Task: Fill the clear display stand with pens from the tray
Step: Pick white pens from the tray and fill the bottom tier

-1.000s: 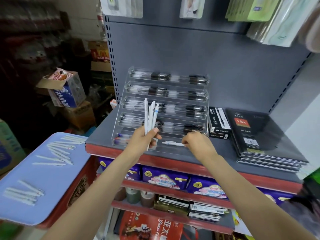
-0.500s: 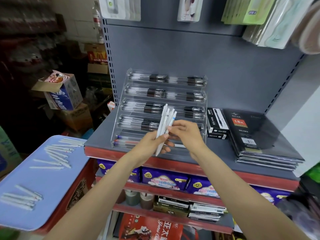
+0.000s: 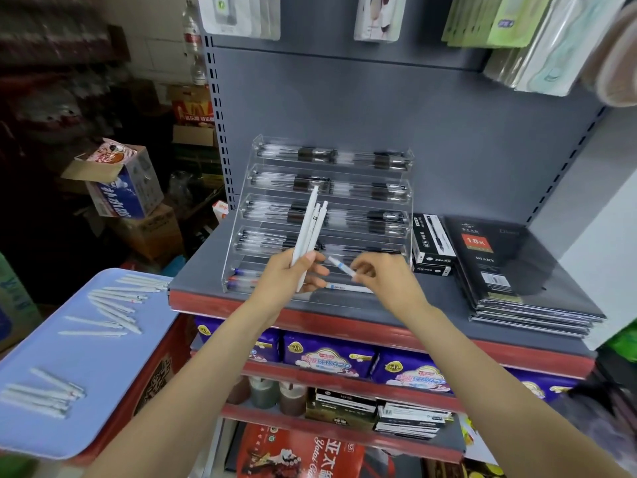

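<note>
The left hand [image 3: 293, 274] grips a bundle of white pens [image 3: 308, 232] upright before the clear display stand [image 3: 327, 215] at the shelf's front edge, the right hand [image 3: 382, 277] pinches a single pen [image 3: 339, 266] over the lowest tier, where a loose pinch could drop it.

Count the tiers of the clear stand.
5 tiers on the stand: top, second, third, fourth, and bottom, partly hidden behind the hands.
</note>
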Motion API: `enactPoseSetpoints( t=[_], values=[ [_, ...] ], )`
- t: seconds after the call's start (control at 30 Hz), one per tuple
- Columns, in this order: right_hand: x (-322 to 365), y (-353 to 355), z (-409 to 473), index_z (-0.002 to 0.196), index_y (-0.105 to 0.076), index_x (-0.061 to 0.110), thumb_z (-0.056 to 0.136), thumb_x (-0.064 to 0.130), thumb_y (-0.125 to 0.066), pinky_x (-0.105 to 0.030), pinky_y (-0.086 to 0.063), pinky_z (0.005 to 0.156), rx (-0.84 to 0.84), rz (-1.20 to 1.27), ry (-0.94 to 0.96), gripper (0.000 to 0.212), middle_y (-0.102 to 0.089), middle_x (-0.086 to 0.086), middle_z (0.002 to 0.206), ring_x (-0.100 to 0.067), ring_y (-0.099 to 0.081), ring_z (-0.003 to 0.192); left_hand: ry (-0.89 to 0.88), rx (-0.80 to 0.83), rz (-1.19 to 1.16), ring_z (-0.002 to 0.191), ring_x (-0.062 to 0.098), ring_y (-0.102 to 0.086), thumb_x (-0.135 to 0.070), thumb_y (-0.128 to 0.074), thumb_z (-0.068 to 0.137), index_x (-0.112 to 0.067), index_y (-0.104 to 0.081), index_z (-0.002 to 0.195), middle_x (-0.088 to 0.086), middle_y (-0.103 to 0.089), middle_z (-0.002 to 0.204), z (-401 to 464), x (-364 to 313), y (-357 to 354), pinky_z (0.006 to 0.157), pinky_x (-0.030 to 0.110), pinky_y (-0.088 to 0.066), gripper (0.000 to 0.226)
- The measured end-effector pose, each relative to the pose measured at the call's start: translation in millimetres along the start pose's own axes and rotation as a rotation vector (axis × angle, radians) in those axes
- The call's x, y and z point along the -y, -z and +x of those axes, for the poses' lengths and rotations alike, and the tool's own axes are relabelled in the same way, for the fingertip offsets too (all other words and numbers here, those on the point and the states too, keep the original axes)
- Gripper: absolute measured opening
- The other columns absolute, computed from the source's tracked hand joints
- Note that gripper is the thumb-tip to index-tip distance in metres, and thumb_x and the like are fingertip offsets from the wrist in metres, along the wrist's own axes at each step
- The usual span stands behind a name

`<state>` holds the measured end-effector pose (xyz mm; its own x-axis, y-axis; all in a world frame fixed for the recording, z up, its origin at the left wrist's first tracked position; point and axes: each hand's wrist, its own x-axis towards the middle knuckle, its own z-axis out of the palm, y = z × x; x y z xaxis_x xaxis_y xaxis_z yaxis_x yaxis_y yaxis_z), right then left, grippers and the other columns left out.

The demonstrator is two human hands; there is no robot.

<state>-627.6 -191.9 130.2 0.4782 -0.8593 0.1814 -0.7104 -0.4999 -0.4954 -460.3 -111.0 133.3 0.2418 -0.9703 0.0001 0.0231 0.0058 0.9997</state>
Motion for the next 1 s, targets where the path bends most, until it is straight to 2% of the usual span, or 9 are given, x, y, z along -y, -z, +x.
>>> enactPoseSetpoints(
  t=[0.17, 0.3, 0.43, 0.57, 0.63, 0.73, 0.87, 0.93, 1.0],
  values=[
    [-3, -10, 2, 0.095, -0.073, 0.016, 0.086, 0.009, -0.063, -0.036, -0.053, 0.083, 0.173, -0.166, -0.021, 0.015, -0.072, -0.004, 0.096, -0.022, -0.066, 0.092, 0.039, 0.009, -0.018, 0.062, 0.01, -0.068, -0.02, -0.041, 0.099, -0.011, -0.061, 0.099, 0.004, -0.071, 0.083, -2, 4, 2, 0.062, 0.02, -0.056, 0.022],
    [-4, -9, 4, 0.089, -0.074, 0.018, 0.086, 0.004, -0.06, -0.034, -0.053, 0.078, 0.209, -0.179, -0.054, 0.02, -0.071, -0.005, 0.093, -0.021, -0.066, 0.086, 0.05, 0.031, -0.029, 0.067, 0.012, -0.069, -0.022, -0.042, 0.099, -0.008, -0.06, 0.103, 0.007, -0.071, 0.088, -3, 6, 5, 0.064, 0.021, -0.056, 0.023],
    [-2, -7, 3, 0.098, -0.072, 0.015, 0.089, 0.011, -0.06, -0.034, -0.053, 0.084, 0.147, -0.12, -0.038, 0.016, -0.071, -0.004, 0.099, -0.018, -0.065, 0.091, 0.045, 0.047, -0.014, 0.069, 0.013, -0.069, -0.022, -0.042, 0.099, -0.006, -0.06, 0.106, 0.008, -0.072, 0.09, -5, 6, 8, 0.066, 0.022, -0.057, 0.025],
    [22, -2, -2, 0.104, -0.071, 0.01, 0.09, 0.017, -0.061, -0.027, -0.052, 0.082, -0.036, 0.429, -0.037, 0.019, -0.071, -0.003, 0.094, -0.011, -0.065, 0.083, 0.055, 0.125, 0.043, 0.068, 0.013, -0.069, -0.024, -0.043, 0.098, -0.008, -0.061, 0.105, 0.007, -0.072, 0.09, -8, 4, 5, 0.068, 0.023, -0.057, 0.025],
    [33, 0, -4, 0.103, -0.07, 0.007, 0.089, 0.013, -0.061, -0.024, -0.056, 0.075, -0.003, 0.708, -0.061, 0.018, -0.07, -0.004, 0.089, -0.006, -0.067, 0.073, 0.072, 0.193, 0.073, 0.068, 0.013, -0.069, -0.025, -0.043, 0.098, -0.01, -0.061, 0.106, 0.005, -0.073, 0.088, -10, 1, -1, 0.072, 0.025, -0.058, 0.025],
    [41, 0, -6, 0.097, -0.069, 0.001, 0.087, 0.007, -0.062, -0.018, -0.055, 0.067, 0.022, 0.9, -0.099, 0.013, -0.07, -0.008, 0.084, -0.006, -0.066, 0.065, 0.084, 0.251, 0.088, 0.075, 0.019, -0.07, -0.026, -0.043, 0.099, -0.011, -0.062, 0.112, 0.008, -0.073, 0.094, -11, 0, -6, 0.077, 0.03, -0.058, 0.027],
    [34, 5, -3, 0.105, -0.067, 0.002, 0.091, 0.005, -0.057, -0.024, -0.057, 0.074, -0.12, 0.929, -0.191, 0.018, -0.067, -0.004, 0.083, -0.015, -0.062, 0.076, 0.066, 0.082, 0.08, 0.077, 0.014, -0.07, -0.023, -0.042, 0.099, -0.007, -0.06, 0.114, 0.006, -0.071, 0.095, -8, 2, -1, 0.072, 0.023, -0.057, 0.028],
    [26, 10, -1, 0.107, -0.068, 0.009, 0.091, 0.007, -0.056, -0.033, -0.055, 0.081, -0.172, 0.804, -0.189, 0.02, -0.066, -0.01, 0.085, -0.017, -0.058, 0.079, 0.061, -0.049, 0.065, 0.064, 0.008, -0.066, -0.021, -0.041, 0.1, -0.006, -0.058, 0.112, 0.003, -0.068, 0.085, -6, 3, 4, 0.061, 0.016, -0.054, 0.026],
    [18, 13, -1, 0.112, -0.068, 0.01, 0.09, 0.008, -0.059, -0.026, -0.053, 0.079, -0.163, 0.56, -0.106, 0.024, -0.068, -0.009, 0.087, -0.011, -0.058, 0.074, 0.046, -0.118, 0.083, 0.052, 0.005, -0.052, -0.02, -0.04, 0.1, -0.007, -0.06, 0.11, 0.0, -0.059, 0.071, -4, 4, 10, 0.05, 0.014, -0.046, 0.026]
  ],
)
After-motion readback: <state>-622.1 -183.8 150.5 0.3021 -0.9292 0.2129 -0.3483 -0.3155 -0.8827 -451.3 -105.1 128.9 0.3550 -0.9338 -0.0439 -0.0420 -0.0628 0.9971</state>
